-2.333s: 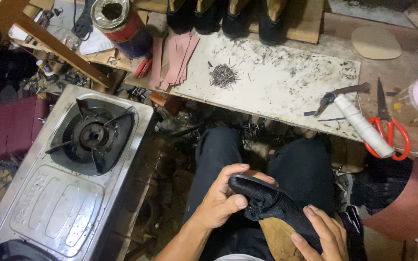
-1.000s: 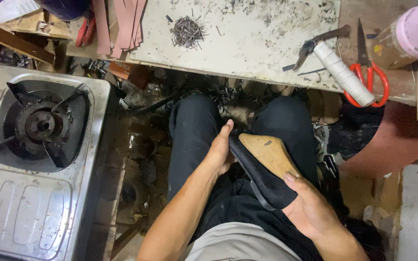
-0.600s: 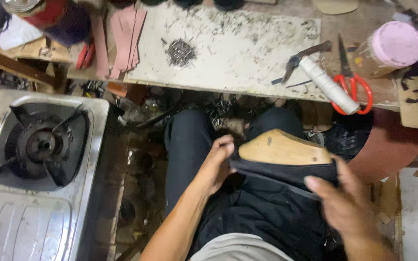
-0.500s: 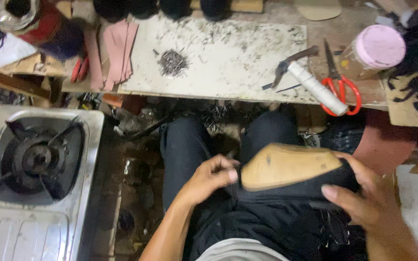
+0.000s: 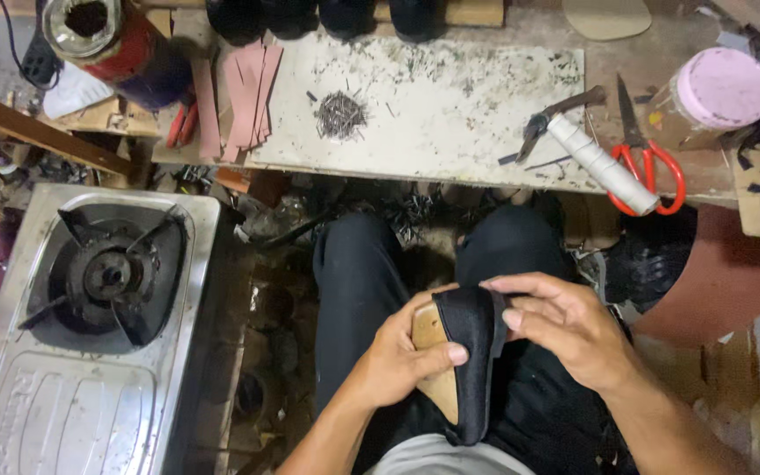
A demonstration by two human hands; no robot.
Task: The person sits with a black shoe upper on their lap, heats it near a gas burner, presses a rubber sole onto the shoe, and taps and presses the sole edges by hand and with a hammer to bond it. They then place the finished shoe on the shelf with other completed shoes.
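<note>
Over lap (image 5: 371, 290), hands (image 5: 485, 339) gripping shoe (image 5: 472, 352)

Single head-worn view, looking steeply down from above the seated person. The lap and both hands (image 5: 485, 343) fill the near lower centre; the pale, scuffed counter (image 5: 450, 97) crosses the top edge, the steel gas stove (image 5: 90, 325) lies lower left.

Matt black cloth upper (image 5: 472, 352) — pale wooden last (image 5: 437, 369).
</note>
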